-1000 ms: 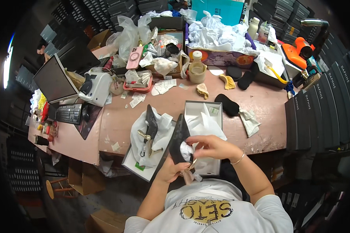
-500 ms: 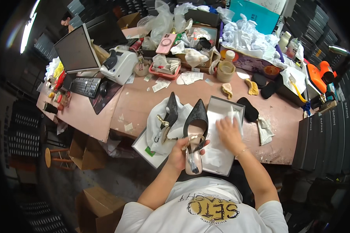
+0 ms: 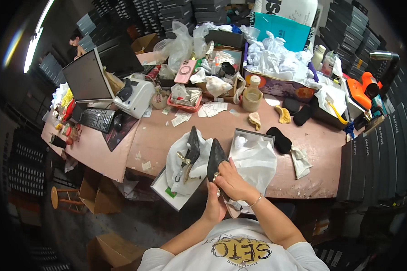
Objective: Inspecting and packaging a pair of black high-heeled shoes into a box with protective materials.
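My left hand [image 3: 214, 207] is closed around the heel end of a black pointed slingback shoe [image 3: 216, 157] with a gold ornament, its toe pointing away from me. Over the same shoe lies my right hand [image 3: 236, 181], fingers bent at the ornament and hiding much of the opening; they seem to grip it. A matching black shoe [image 3: 193, 151] rests at the left on white tissue paper [image 3: 174, 156] in a shoebox part [image 3: 178, 204]. Beyond my right hand stands an open grey-rimmed shoebox [image 3: 253, 133], with a sheet of white paper [image 3: 257, 162] spread over it.
Past the boxes are two yellowish sponges [image 3: 283, 114], a black pad [image 3: 279, 140] and a white cloth [image 3: 300, 161]. A jar [image 3: 252, 98] and a red basket [image 3: 185, 106] stand farther back. Stacked shoeboxes [image 3: 375, 158] rise at the right, a keyboard [image 3: 97, 118] at the left.
My right hand has come from the right shoebox onto the held shoe, which is now turned more on its side. White paper now spreads over that box's near edge. The view has shifted slightly.
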The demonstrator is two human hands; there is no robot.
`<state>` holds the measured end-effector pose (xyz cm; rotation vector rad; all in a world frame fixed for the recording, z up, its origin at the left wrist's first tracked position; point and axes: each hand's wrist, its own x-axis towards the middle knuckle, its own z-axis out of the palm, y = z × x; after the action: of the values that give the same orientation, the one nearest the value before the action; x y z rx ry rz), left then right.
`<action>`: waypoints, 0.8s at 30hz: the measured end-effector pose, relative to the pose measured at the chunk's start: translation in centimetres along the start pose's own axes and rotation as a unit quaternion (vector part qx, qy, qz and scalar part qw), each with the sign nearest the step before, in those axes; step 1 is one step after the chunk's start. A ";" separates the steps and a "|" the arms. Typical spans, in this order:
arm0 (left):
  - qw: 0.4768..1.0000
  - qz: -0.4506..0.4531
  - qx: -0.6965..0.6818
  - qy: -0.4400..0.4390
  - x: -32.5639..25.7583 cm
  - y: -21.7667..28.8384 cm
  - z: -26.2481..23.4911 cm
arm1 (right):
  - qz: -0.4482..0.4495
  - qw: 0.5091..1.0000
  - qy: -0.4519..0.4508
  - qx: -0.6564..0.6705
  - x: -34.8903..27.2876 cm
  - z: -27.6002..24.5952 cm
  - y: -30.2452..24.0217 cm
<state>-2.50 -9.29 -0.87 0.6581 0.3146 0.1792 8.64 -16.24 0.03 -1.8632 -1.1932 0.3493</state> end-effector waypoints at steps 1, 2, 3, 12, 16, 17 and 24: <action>1.000 0.018 0.016 -0.007 -0.1 0.1 -0.2 | -0.029 0.999 0.014 0.019 0.5 0.2 0.0; 0.999 -0.027 0.042 0.011 -0.5 1.5 1.0 | -0.004 1.000 0.001 0.017 0.9 -0.6 -1.1; 0.998 -0.046 0.040 0.023 -0.4 2.4 1.5 | 0.007 1.000 -0.002 0.000 1.4 -1.0 -1.7; 0.988 -0.046 0.142 0.029 4.7 5.3 -0.1 | 0.008 0.999 -0.014 -0.051 -2.7 0.7 -3.2; 0.980 0.047 0.163 0.103 4.9 5.3 -1.2 | -0.013 1.000 -0.013 0.003 -0.6 2.3 -3.0; 0.976 0.081 0.163 0.120 4.6 5.7 -1.6 | -0.043 0.998 -0.038 0.029 0.4 1.7 -3.6; 0.975 0.107 0.163 0.108 2.4 6.7 0.0 | -0.033 0.999 0.013 -0.002 0.6 1.7 -5.8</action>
<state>-0.62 -3.44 2.79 1.0010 0.4881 0.4123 4.42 -13.89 3.72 -1.8221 -1.2359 0.2858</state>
